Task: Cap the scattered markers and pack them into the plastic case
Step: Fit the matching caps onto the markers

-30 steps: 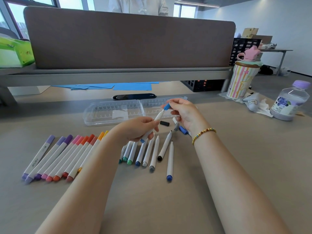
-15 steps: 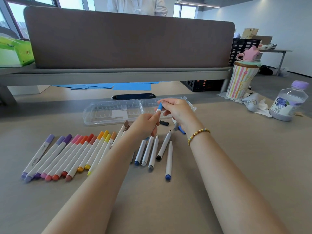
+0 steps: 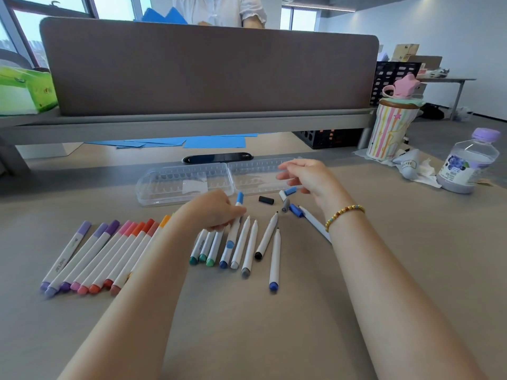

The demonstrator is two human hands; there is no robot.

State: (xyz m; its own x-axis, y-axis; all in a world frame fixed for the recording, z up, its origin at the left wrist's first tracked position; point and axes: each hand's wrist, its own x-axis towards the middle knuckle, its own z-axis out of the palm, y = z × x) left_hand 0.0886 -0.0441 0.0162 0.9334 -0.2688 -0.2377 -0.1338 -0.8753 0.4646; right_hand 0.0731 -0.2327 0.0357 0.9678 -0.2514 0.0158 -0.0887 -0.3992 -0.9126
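At the far left of the grey table (image 3: 274,338) lies a tight row of capped white markers with purple, pink and orange caps (image 3: 98,256). Beyond it, the clear plastic case (image 3: 186,182) lies open and flat. The left hand (image 3: 214,209) pinches a white marker with a light-blue cap (image 3: 234,223) over the uncapped white markers (image 3: 244,245) fanned out at centre. Loose caps, a black one (image 3: 266,200) and blue ones (image 3: 295,209), lie just right of them. The right hand (image 3: 307,175) hovers over the case's right half, fingers relaxed and holding nothing. A clear bottle with a purple lid (image 3: 466,163) stands far right.
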